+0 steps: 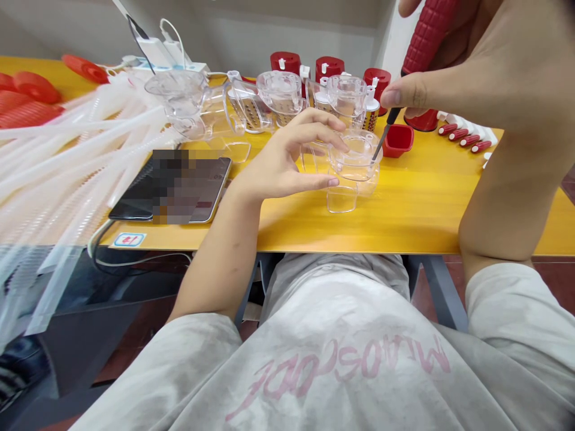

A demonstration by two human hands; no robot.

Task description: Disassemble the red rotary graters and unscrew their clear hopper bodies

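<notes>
The right hand point(498, 78) gripped a screwdriver point(424, 45), its tip at a clear cup point(354, 170) below; the left hand point(283, 157) curved by the cup's left rim, whether pinching I couldn't tell.

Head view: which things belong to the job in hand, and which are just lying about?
In the job:
clear cup, at the left hand
red-handled tool, held in the right hand, tip at the cup
probably the similar clear parts behind it

Apparently just lying about:
dark-screened device
translucent ribbed strips
white power strip
</notes>
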